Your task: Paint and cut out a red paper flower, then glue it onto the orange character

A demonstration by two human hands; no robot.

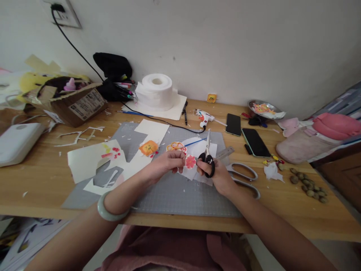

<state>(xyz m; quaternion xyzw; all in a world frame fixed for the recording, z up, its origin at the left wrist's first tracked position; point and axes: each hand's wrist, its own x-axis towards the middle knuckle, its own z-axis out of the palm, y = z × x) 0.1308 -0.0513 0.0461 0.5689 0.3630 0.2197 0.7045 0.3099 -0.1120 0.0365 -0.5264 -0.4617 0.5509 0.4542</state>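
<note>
My left hand [172, 162], with a pale green bangle [111, 211] on its wrist, pinches the edge of a small red-and-white paper flower [190, 162]. Black-handled scissors [208, 145] are in my right hand [218, 175], their blades pointing up and away from the flower. The right fingertips lie close to the flower's right edge; whether they touch it I cannot tell. Just behind the left hand is an orange-and-white paper cutout [175, 146], partly covered. An orange square cutout [149, 148] rests on white paper to the left.
Beneath my hands lies a grey cutting mat [169, 195]. Large grey-handled scissors [244, 171] sit right of my right hand, near two phones [255, 142]. A glue gun [204, 118], a paper roll [156, 94] and a metal bowl [251, 105] stand farther back. Cut paper [81, 162] lies left.
</note>
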